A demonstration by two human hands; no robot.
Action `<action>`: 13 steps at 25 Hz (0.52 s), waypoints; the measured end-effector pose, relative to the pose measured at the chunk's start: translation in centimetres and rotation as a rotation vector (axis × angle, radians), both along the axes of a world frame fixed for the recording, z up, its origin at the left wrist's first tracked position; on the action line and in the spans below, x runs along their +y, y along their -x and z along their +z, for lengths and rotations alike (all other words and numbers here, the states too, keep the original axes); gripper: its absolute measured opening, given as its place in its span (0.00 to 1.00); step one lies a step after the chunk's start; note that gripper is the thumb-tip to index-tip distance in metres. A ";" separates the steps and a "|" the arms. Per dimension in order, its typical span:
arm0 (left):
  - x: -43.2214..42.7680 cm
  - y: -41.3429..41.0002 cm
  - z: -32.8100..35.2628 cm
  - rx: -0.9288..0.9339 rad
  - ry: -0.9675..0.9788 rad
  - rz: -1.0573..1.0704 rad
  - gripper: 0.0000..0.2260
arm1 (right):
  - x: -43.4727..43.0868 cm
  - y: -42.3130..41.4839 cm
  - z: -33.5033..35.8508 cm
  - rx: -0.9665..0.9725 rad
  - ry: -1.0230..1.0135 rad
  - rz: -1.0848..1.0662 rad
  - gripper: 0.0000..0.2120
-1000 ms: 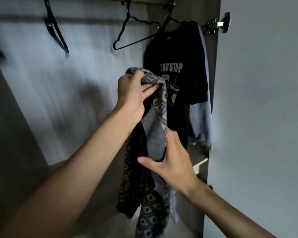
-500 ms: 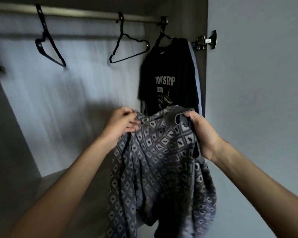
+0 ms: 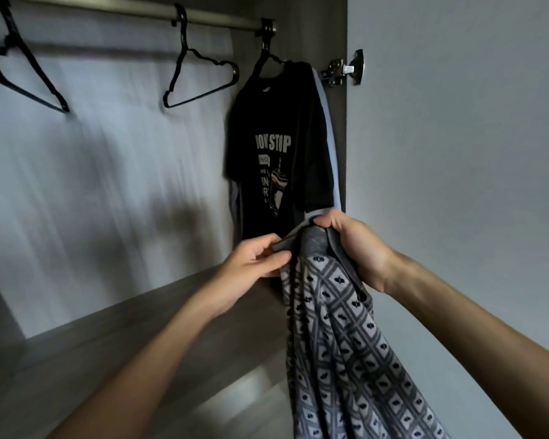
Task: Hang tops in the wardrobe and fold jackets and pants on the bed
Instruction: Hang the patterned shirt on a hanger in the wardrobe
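Both hands, left hand and right hand, pinch the plain grey neckband of a grey diamond-patterned top; soft, light, limp fabric, probably best gripped at the shoulders.

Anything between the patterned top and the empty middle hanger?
Nothing visible. The left hand and right hand grip the patterned top at its collar, near the black T-shirt; the empty middle hanger hangs free on the rail up-left, with open space between.

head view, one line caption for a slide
Left hand and right hand hold a patterned top below a hung black T-shirt and empty hangers.
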State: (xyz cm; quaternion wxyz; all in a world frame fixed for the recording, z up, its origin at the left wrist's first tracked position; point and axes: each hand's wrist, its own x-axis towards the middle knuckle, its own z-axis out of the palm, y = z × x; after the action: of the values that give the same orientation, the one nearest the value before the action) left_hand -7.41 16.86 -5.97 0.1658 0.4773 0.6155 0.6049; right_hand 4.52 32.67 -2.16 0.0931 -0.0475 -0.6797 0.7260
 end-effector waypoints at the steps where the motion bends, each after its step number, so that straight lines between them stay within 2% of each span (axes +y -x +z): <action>1: 0.2 0.1 -0.5 -0.112 -0.011 -0.050 0.06 | 0.5 -0.3 0.0 0.009 -0.014 0.020 0.16; 3: 0.4 -0.1 -1.5 -0.307 -0.001 -0.154 0.14 | 1.3 -0.7 -0.1 0.010 -0.050 0.041 0.22; 5: 0.3 -0.3 -2.4 -0.319 0.101 -0.235 0.26 | 2.2 -1.2 -0.4 -0.012 -0.066 0.069 0.26; 6: 0.3 -0.4 -2.6 -0.302 0.137 -0.260 0.28 | 2.6 -1.4 -0.6 -0.025 -0.089 0.097 0.26; 10: -0.1 0.4 -1.6 -0.198 0.060 -0.278 0.21 | 3.7 -2.8 -0.8 -0.057 -0.261 0.190 0.29; 11: -0.3 0.5 -1.0 -0.148 0.009 -0.237 0.21 | 4.0 -2.9 -1.0 -0.062 -0.313 0.144 0.27; 13: -0.6 0.5 0.4 -0.025 -0.070 -0.116 0.22 | 4.5 -2.8 -1.7 -0.031 -0.507 0.032 0.16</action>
State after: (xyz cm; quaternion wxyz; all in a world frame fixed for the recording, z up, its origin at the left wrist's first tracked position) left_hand -7.89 16.23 -5.54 0.1916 0.5100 0.5633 0.6212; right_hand 7.31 37.18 -3.82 0.0802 -0.0232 -0.8419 0.5331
